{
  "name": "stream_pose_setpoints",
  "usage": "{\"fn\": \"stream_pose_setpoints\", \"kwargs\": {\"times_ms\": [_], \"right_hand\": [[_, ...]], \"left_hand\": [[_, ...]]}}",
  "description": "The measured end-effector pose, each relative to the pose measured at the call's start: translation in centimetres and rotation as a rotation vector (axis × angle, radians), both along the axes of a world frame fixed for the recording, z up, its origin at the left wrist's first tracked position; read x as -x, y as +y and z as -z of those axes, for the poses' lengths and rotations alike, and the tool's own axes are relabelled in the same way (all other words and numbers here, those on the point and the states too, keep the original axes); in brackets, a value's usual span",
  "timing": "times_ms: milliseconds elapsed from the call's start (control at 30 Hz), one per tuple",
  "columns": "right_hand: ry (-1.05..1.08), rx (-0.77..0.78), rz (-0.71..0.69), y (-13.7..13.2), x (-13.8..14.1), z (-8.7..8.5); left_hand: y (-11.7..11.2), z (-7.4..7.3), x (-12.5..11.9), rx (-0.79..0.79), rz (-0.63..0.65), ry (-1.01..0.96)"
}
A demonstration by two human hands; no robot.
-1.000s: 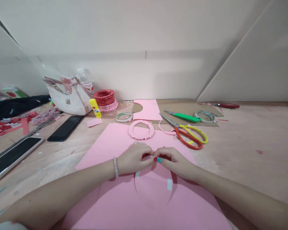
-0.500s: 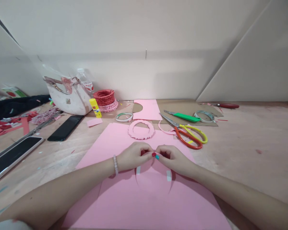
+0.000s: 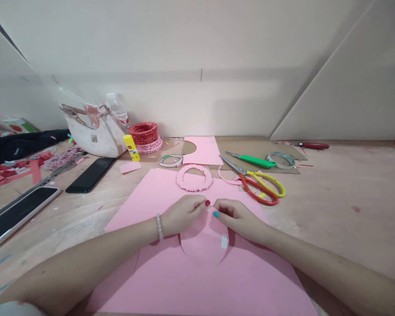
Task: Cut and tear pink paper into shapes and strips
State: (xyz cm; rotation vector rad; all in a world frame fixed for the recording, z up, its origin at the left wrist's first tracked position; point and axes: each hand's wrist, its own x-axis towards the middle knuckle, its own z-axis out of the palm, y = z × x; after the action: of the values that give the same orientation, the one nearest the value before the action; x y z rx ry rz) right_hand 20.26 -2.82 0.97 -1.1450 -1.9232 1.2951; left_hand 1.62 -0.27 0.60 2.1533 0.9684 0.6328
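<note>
A thin pink paper ring with a small piece of white tape on its right side lies over the large pink sheet. My left hand is closed, its thumb and fingers pinching the far edge of the ring. Just beside it, my right hand has its fingers curled in a pinch on the same edge. A bit of white shows between the two thumbs. Beyond my hands lies a flat pink ring with a jagged rim.
Scissors, a green-handled knife and a tape roll lie at right. Another tape roll is behind. At left are a glue stick, stacked red rings, two phones, a bag and a bottle.
My left thumb has moved up and away from the right thumb, opening a small gap. The paper ring has turned a little, hiding the left piece of tape.
</note>
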Motion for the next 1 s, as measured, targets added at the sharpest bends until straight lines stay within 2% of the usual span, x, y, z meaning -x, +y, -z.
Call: {"fn": "stream_pose_setpoints", "kwargs": {"times_ms": [100, 233, 300, 400, 500, 633, 1000], "right_hand": [[-0.013, -0.015, 0.049, 0.0, 0.1, -0.1], [0.020, -0.051, 0.130, 0.1, 0.2, -0.2], [0.055, -0.073, 0.176, 0.3, 0.2, -0.2], [0.085, -0.097, 0.203, 0.5, 0.1, -0.2], [0.112, -0.058, 0.149, 0.4, 0.1, 0.1], [0.119, 0.007, 0.103, 0.1, 0.1, 0.2], [-0.033, -0.114, 0.083, 0.0, 0.1, -0.3]], "left_hand": [[0.0, -0.2, 0.0, -0.038, -0.066, -0.111], [-0.4, -0.5, 0.0, -0.341, -0.194, -0.199], [-0.8, -0.5, 0.0, -0.480, -0.185, -0.160], [-1.2, -0.5, 0.0, -0.561, -0.144, -0.036], [-1.3, -0.4, 0.0, -0.558, -0.156, 0.027], [-1.1, -0.5, -0.1, -0.471, -0.124, 0.008], [-1.3, -0.6, -0.3, -0.320, -0.097, 0.048]]}}
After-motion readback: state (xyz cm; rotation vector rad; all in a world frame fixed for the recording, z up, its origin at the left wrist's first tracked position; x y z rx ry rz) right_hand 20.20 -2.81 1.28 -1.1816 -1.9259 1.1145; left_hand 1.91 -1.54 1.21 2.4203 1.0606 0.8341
